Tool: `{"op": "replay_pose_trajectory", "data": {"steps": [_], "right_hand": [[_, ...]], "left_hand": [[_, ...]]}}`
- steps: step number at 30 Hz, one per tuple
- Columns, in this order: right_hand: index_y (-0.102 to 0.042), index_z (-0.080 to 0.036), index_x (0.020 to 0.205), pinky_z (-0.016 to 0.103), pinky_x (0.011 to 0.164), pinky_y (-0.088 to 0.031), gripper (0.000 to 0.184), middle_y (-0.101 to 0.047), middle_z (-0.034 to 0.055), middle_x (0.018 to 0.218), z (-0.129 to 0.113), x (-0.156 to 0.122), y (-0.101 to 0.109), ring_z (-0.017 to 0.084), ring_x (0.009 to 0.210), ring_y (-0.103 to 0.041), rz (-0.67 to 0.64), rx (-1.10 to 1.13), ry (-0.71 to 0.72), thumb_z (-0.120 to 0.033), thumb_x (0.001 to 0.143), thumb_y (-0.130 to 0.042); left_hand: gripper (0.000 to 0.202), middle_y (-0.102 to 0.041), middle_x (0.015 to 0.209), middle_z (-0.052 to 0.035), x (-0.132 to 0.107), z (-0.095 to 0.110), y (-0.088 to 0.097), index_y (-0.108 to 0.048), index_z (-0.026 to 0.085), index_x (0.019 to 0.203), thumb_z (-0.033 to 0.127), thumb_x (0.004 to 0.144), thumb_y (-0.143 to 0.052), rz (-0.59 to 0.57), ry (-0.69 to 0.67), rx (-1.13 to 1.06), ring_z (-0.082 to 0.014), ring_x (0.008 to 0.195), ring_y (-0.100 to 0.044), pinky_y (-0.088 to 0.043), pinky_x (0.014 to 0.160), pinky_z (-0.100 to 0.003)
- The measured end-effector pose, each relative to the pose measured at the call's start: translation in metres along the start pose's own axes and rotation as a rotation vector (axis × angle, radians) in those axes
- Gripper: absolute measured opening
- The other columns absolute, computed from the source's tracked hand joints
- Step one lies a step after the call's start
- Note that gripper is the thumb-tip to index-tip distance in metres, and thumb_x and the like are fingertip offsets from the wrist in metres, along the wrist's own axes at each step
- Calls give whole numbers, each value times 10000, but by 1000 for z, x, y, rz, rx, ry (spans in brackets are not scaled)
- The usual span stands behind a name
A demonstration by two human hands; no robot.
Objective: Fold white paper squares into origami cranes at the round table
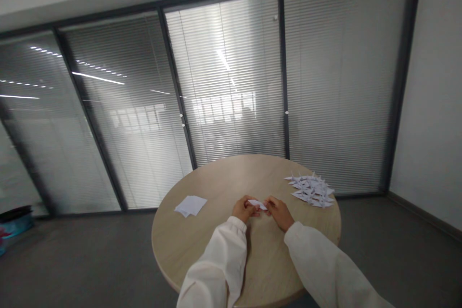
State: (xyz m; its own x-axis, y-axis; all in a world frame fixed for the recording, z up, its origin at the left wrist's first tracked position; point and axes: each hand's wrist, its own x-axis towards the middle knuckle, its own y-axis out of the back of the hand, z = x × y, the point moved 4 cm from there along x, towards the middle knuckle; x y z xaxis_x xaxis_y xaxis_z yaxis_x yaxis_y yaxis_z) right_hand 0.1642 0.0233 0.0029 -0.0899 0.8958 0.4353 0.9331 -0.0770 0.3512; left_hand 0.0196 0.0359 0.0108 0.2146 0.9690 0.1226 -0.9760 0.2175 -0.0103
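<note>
A small folded piece of white paper [257, 203] is held over the middle of the round wooden table [216, 245]. My left hand [244, 209] pinches its left end and my right hand [278, 212] pinches its right end, both with fingers closed on it. Both arms wear white sleeves. A short stack of flat white paper sheets [190, 205] lies to the left of my hands. A pile of several folded white paper cranes [311, 189] lies to the right, near the table's far edge.
Behind the table runs a glass partition with closed blinds and dark frames [283, 77]. A grey carpeted floor surrounds the table. A white wall [433, 106] stands on the right. A blue and dark object [14, 224] sits on the floor at far left.
</note>
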Motion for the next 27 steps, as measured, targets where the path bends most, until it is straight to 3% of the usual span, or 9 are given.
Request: {"op": "replay_pose_trajectory", "data": {"steps": [3,7,10,17,27], "right_hand": [[-530,-190,705,211,543,-414,241,-588,-10,629,-4,-1,1,123,552,-545,13,-42,45,-362,803,-393],[-562,-192,783,229,645,-422,188,-588,17,771,-15,-3,3,141,720,-548,81,-81,210,-319,803,-425],[-585,-192,799,225,630,-428,166,-570,30,806,-20,-4,4,145,751,-538,74,-75,267,-305,791,-464],[-605,-193,777,238,620,-428,122,-560,19,780,-17,-3,3,146,741,-532,94,-102,285,-286,754,-529],[-585,-190,751,236,600,-432,98,-566,10,761,-14,-1,2,143,701,-543,78,-67,227,-277,721,-550]], "left_hand": [[377,-573,529,27,0,-2,1,-537,135,809,305,526,-718,-17,-16,7,-195,638,-640,-522,599,-303],[324,-575,521,22,1,-4,2,-552,135,789,302,553,-700,4,-34,62,-184,609,-635,-522,580,-292],[305,-555,494,33,1,-5,3,-555,131,767,293,552,-699,28,-48,91,-169,557,-623,-519,556,-286],[318,-472,446,80,4,-7,5,-542,133,785,249,538,-705,73,-73,93,-137,477,-590,-516,529,-275],[286,-484,441,77,-2,0,0,-549,142,781,235,549,-687,48,-76,106,-123,466,-581,-509,511,-256]]}}
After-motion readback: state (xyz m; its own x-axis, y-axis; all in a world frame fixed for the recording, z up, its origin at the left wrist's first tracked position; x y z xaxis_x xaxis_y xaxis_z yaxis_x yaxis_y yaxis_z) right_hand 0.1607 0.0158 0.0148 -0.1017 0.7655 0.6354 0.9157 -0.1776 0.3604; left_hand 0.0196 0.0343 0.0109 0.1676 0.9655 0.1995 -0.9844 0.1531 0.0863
